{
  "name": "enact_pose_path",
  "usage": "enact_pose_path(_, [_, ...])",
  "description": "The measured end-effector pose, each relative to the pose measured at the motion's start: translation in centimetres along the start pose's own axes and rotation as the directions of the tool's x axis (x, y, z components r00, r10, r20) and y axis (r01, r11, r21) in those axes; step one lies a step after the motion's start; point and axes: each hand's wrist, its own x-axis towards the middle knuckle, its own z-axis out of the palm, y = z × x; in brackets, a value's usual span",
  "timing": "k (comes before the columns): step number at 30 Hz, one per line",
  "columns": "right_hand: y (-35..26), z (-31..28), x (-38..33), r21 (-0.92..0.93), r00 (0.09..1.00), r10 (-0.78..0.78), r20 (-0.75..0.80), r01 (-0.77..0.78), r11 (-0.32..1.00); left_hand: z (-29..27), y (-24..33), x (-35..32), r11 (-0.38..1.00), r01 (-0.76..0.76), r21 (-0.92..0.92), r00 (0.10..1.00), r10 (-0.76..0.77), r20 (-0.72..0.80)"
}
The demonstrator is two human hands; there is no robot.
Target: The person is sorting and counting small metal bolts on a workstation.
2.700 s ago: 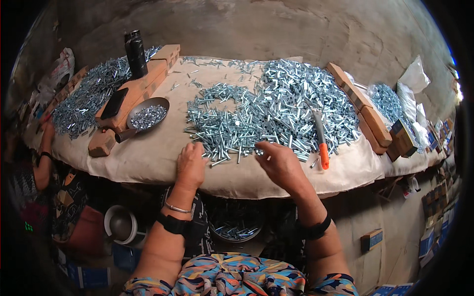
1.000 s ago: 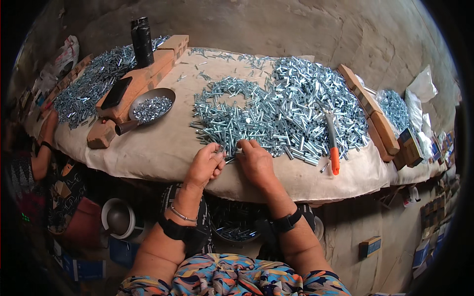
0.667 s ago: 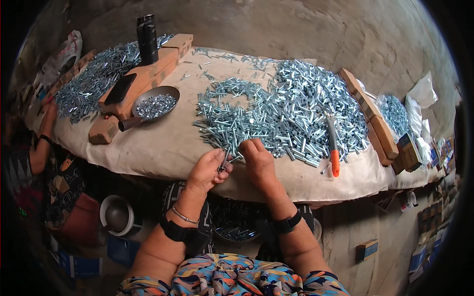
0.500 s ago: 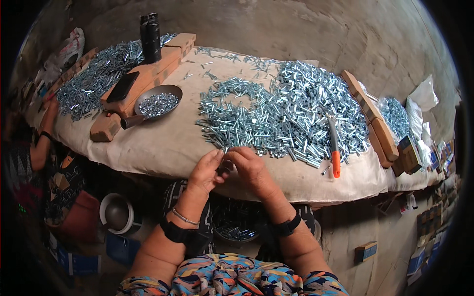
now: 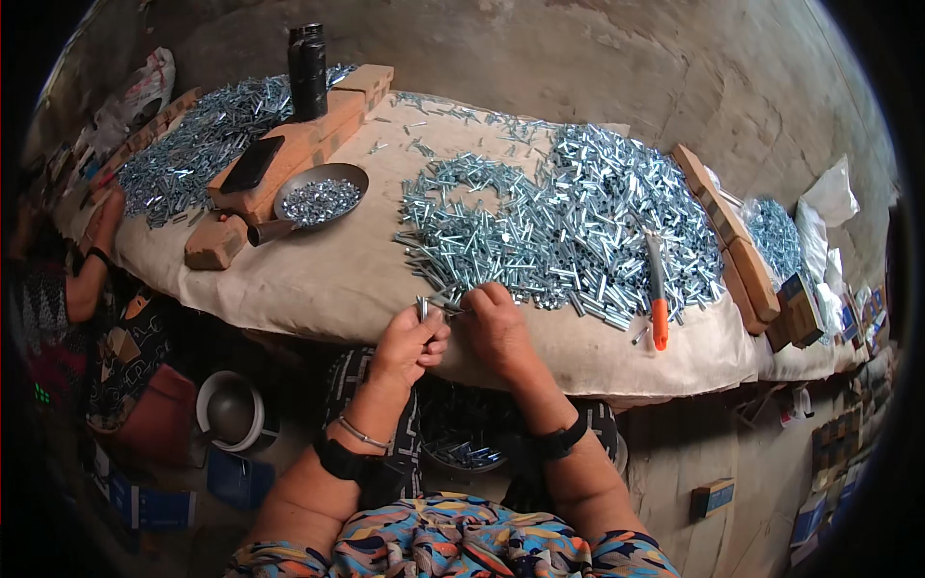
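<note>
A big heap of shiny metal bolts (image 5: 568, 222) covers the middle of a cloth-covered table (image 5: 318, 289). My left hand (image 5: 409, 342) is at the near edge, fingers closed around a small bunch of bolts (image 5: 422, 306) held upright. My right hand (image 5: 496, 323) lies right beside it, fingertips touching loose bolts at the heap's near edge; what it grips is hidden. Both wrists carry dark bands.
A tool with an orange handle (image 5: 658, 313) lies on the heap's right side. A metal pan of small parts (image 5: 318, 199), wooden blocks (image 5: 299, 144), a phone (image 5: 253, 164) and a dark bottle (image 5: 308, 69) sit at left. Another person (image 5: 67, 299) works at far left. Basins lie under the table.
Both hands drew back from the heap to the table's near edge and came together. The left hand now holds a bunch of bolts upright.
</note>
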Motion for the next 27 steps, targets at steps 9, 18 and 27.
enact_pose_path(9, [-1.3,-2.0,0.6,0.342,0.993,0.075,0.09,-0.102,0.934,0.8,0.1,-0.2,0.999,-0.04,0.017,0.998,0.04,-0.039])
enact_pose_path(18, [0.1,-0.6,0.3,0.131,1.0,0.018,0.018,-0.02,0.991,-0.1,-0.2,0.4,1.0,0.01,-0.012,0.998,-0.009,0.061])
enact_pose_path(27, [-0.5,-1.5,0.5,0.537,0.94,0.225,0.257,-0.333,0.775,0.1,-0.6,0.7,0.938,0.034,0.346,0.993,-0.069,0.092])
